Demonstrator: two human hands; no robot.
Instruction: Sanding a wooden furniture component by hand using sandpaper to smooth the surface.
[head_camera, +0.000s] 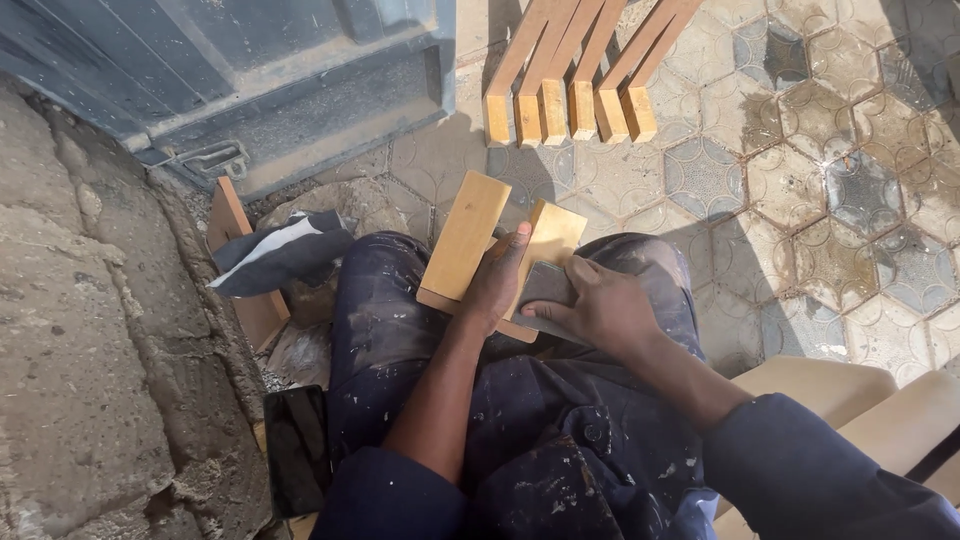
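The two-slat wooden piece (487, 250) is braced on the lap by the left hand (497, 285), fingers clamped on its near edge, while a grey sanding pad (546, 285) is pinched under the right hand (600, 310) fingers just beside.

Only one view is given, taken from a camera worn on the head and tilted steeply down. The lap is seen from close up, with the left hand (497, 285) and right hand (600, 305) caught near the middle of the frame over the wooden piece (470, 235). The tiled floor (800, 200) is taken in ahead and to the right, a rough stone kerb (80, 330) along the left. No second view is supplied, so nothing is shared.
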